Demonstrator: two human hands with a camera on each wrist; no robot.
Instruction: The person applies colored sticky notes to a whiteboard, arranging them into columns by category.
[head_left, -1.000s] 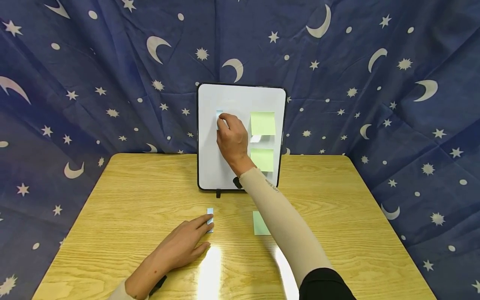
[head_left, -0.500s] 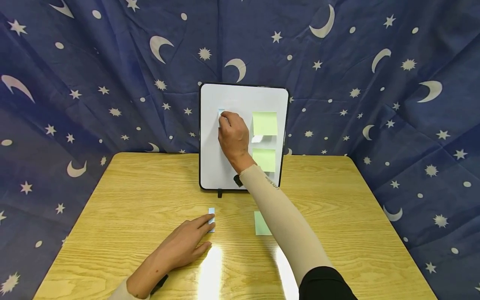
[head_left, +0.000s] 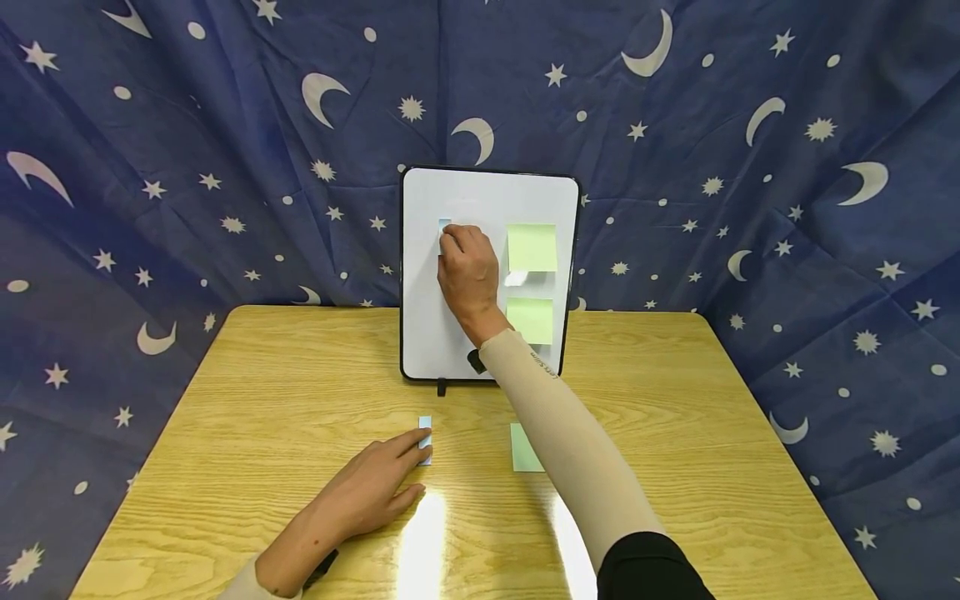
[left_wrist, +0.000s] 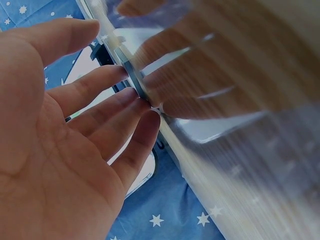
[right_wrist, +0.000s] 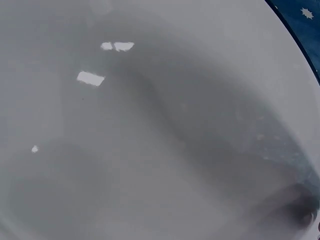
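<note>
A small whiteboard stands upright at the back of the table. My right hand, its fingers curled, holds a narrow light-blue sticky note against the board's left half; the hand covers the lower part of that note. My left hand lies low over the table, its fingertips resting on a thin pad of blue sticky notes. In the left wrist view the pad appears edge-on under extended fingers. The right wrist view is nearly filled by the whiteboard's surface, with the fingers hardly visible.
Two pale-green square sticky notes, an upper one and a lower one, are on the board's right half. On the wooden table lies a green square note, partly covered by my right forearm. A star-and-moon curtain surrounds the table.
The head view has shifted slightly, so everything sits a little further right in it. Both hands keep nearly the same places, the right at the board, the left on the pad.
</note>
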